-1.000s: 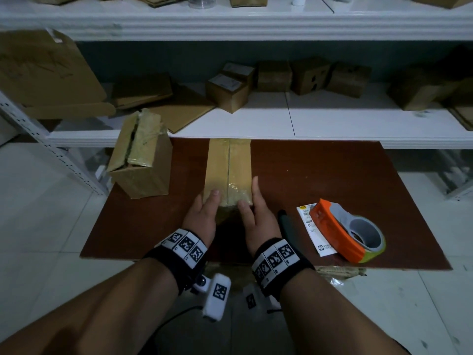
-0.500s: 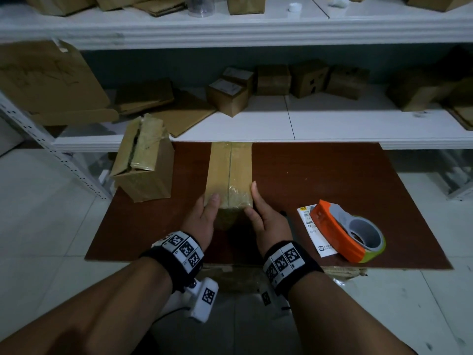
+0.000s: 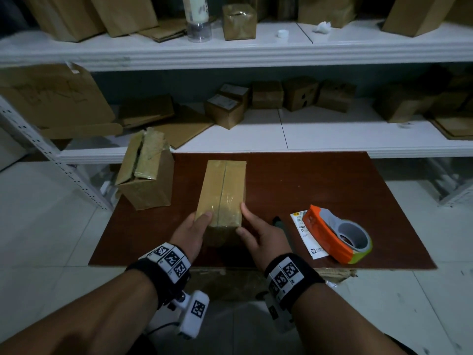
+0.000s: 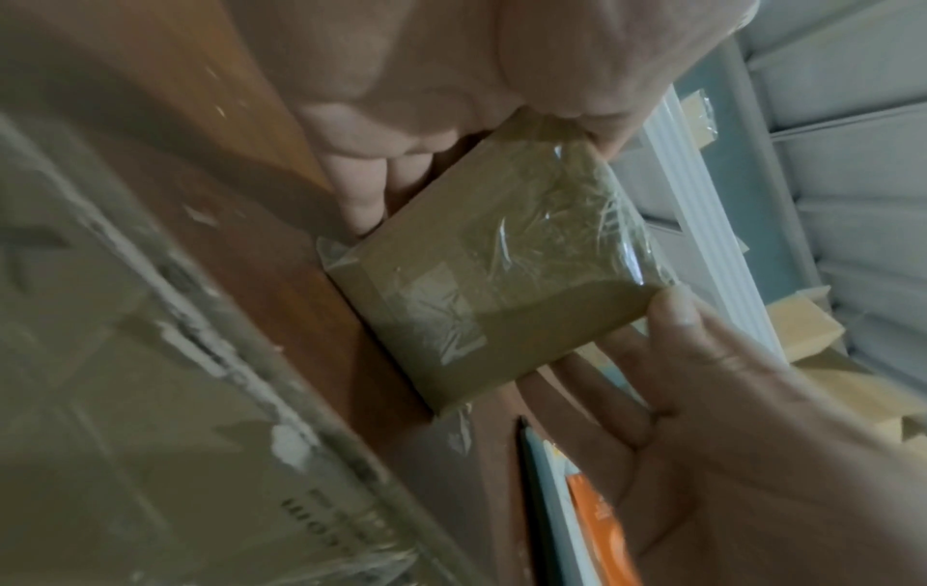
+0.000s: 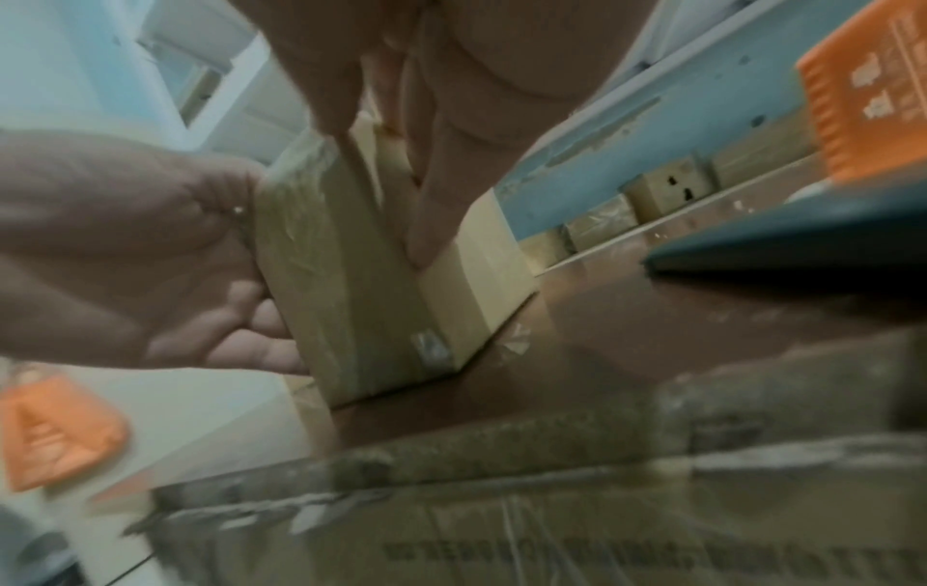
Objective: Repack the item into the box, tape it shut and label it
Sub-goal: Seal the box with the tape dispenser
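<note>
A long cardboard box, taped along its top seam, lies lengthwise on the brown board. My left hand grips its near left corner, thumb on top and fingers curled down the left side. My right hand rests against the near right corner, with its straight fingers along the right side and the thumb touching the near end. The taped near end of the box faces me.
An orange tape dispenser lies on a white label at the right, with a dark pen beside my right hand. An opened box stands at the board's far left. White shelves with cartons run behind.
Both hands have slid back from the top of the box's near end to its near corners. The box has stayed where it was, and my view has tilted up.
</note>
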`<state>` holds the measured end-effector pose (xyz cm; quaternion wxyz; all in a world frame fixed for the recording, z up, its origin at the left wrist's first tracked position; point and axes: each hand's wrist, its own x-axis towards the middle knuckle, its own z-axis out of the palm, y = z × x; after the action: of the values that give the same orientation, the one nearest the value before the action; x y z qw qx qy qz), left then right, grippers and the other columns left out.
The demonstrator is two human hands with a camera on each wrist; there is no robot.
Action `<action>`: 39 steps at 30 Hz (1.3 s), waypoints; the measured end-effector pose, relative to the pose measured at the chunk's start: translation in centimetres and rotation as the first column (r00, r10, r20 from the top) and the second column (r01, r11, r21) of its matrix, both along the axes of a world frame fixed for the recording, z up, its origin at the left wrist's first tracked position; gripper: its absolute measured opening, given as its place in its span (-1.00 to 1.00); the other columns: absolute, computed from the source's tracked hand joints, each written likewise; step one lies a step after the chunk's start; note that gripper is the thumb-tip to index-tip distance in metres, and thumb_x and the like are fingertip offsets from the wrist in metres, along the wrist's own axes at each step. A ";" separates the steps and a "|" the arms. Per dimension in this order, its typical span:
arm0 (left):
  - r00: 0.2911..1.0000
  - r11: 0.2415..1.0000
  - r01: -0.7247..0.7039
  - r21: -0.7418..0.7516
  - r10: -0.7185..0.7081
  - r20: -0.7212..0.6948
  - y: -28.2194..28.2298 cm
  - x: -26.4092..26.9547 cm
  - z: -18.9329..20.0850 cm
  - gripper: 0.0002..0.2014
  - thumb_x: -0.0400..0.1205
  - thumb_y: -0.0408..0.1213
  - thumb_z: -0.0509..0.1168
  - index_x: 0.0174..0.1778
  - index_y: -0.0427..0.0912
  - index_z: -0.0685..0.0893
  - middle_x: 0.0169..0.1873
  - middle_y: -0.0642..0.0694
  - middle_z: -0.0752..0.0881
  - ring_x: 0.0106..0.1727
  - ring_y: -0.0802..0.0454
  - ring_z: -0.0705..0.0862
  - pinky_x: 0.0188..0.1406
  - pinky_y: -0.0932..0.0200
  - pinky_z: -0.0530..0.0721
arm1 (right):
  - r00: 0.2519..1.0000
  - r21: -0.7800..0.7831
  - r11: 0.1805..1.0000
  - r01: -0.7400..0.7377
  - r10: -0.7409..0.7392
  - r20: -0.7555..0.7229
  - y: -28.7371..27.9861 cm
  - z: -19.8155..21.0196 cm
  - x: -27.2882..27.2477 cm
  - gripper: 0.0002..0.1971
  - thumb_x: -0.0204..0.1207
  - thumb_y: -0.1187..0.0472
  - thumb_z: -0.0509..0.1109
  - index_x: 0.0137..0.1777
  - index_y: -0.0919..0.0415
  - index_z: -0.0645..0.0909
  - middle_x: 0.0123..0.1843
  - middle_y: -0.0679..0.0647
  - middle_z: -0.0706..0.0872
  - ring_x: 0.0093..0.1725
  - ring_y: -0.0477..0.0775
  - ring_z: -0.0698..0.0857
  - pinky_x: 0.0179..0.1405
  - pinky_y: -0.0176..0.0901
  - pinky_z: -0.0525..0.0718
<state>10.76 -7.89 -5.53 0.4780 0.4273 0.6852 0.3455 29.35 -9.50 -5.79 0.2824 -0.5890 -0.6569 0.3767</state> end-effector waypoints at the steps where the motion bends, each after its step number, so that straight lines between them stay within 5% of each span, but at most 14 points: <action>1: 1.000 1.000 0.003 -0.001 -0.003 -0.009 -0.1 0.0 -0.1 -0.82 0.74 0.01 0.23 0.05 -0.01 0.56 -0.12 0.15 0.61 0.33 -0.25 0.64 0.36 -0.16 0.58 | 1.000 -0.018 1.000 -0.015 0.014 -0.021 -0.2 0.1 0.0 -0.39 0.65 0.01 0.39 0.66 -0.24 0.28 0.50 -0.08 0.62 0.29 -0.40 0.44 -0.03 -0.90 0.26; 5: 0.998 0.999 0.022 -0.025 -0.020 0.060 -1.8 0.7 0.2 -0.62 0.73 0.08 0.20 0.22 -0.16 0.61 -0.02 0.05 0.73 0.21 -0.08 0.70 0.27 -0.06 0.60 | 0.983 -0.088 0.990 0.109 -0.120 -0.138 -1.3 0.9 -0.5 -0.27 0.60 -0.19 0.36 0.72 -0.10 0.19 0.48 -0.10 0.64 0.36 -0.28 0.59 0.19 -0.56 0.46; 8: 0.998 0.998 0.044 -0.045 -0.042 0.045 -3.2 1.4 -0.3 -0.34 0.50 0.37 0.17 0.38 0.02 0.59 0.18 -0.02 0.74 0.23 -0.08 0.68 0.40 -0.24 0.55 | 0.960 -0.080 0.958 0.275 -0.279 -0.042 -1.5 1.4 -1.1 -0.26 0.50 -0.35 0.37 0.60 0.01 0.44 0.34 -0.11 0.75 0.27 -0.19 0.69 0.14 -0.43 0.53; 10: 0.999 0.998 0.045 -0.051 -0.045 0.007 -3.6 1.6 -0.8 -0.19 0.43 0.44 0.13 0.51 0.01 0.51 0.33 -0.07 0.67 0.34 -0.13 0.62 0.45 -0.27 0.51 | 0.959 -0.034 0.962 0.272 -0.268 0.094 -1.1 1.1 -1.5 -0.37 0.44 -0.41 0.39 0.39 -0.04 0.64 0.15 -0.16 0.81 0.08 -0.21 0.74 -0.04 -0.46 0.59; 13: 0.999 0.997 0.050 -0.053 -0.050 0.002 -3.6 1.5 -1.0 0.00 0.35 0.56 0.11 0.63 -0.02 0.38 0.50 -0.12 0.57 0.47 -0.17 0.55 0.49 -0.31 0.46 | 0.951 -0.029 0.965 0.261 -0.252 0.177 -0.7 0.8 -2.1 -0.51 0.44 -0.42 0.37 0.14 -0.06 0.66 0.02 -0.16 0.77 -0.05 -0.14 0.73 -0.08 -0.20 0.74; 18: 0.997 0.997 0.039 -0.063 -0.035 0.065 -3.5 1.3 -1.4 0.13 0.28 0.66 0.17 0.67 -0.02 0.30 0.57 -0.12 0.48 0.54 -0.17 0.48 0.54 -0.30 0.41 | 0.951 0.011 0.972 0.236 -0.233 0.203 -0.5 0.7 -2.1 -0.58 0.60 -0.34 0.21 0.13 -0.07 0.68 0.01 -0.11 0.77 -0.02 -0.05 0.72 -0.02 -0.08 0.73; 23: 0.996 0.997 0.069 -0.022 -0.067 0.065 -4.2 1.9 0.5 -0.31 0.69 0.27 0.11 0.64 -0.11 0.33 0.32 0.06 0.58 0.24 0.07 0.56 0.47 -0.07 0.45 | 0.956 0.029 0.976 0.215 -0.217 0.198 -0.5 0.4 -2.1 -0.52 0.66 -0.29 0.05 0.19 -0.06 0.70 -0.01 -0.09 0.78 -0.02 -0.05 0.73 0.02 0.00 0.76; 26: 0.995 0.995 0.095 -0.025 -0.094 0.029 -4.2 1.6 -0.3 0.03 0.43 0.61 0.05 0.69 -0.04 0.26 0.55 -0.03 0.50 0.50 -0.08 0.51 0.56 -0.23 0.40 | 0.956 0.051 0.980 0.191 -0.197 0.217 -0.6 0.5 -1.9 -0.57 0.73 -0.19 0.03 0.19 -0.05 0.68 0.00 -0.04 0.74 -0.01 0.00 0.71 -0.02 -0.06 0.70; 32: 0.995 0.996 0.089 -0.005 -0.088 0.044 -4.1 1.4 -1.2 0.12 0.26 0.71 0.07 0.64 0.04 0.33 0.52 -0.04 0.55 0.50 -0.10 0.52 0.53 -0.29 0.43 | 0.948 0.040 0.984 0.171 -0.176 0.264 -0.6 0.9 -1.7 -0.56 0.79 -0.05 -0.05 0.20 0.04 0.68 0.06 0.03 0.72 -0.08 -0.04 0.60 -0.11 -0.16 0.53; 39: 0.994 0.996 0.085 -0.006 -0.084 0.075 -4.2 1.7 -0.2 -0.31 0.61 0.38 0.12 0.53 -0.02 0.47 0.31 -0.04 0.69 0.32 -0.05 0.65 0.46 -0.25 0.53 | 0.943 0.056 0.983 0.176 -0.185 0.278 -0.2 0.5 -1.4 -0.53 0.80 -0.05 -0.08 0.15 0.04 0.69 0.01 0.00 0.73 -0.07 -0.03 0.66 -0.14 -0.16 0.54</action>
<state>12.45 -12.08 -5.77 0.5195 0.4405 0.6496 0.3377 27.90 -9.66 -5.24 0.2281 -0.6900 -0.6393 0.2515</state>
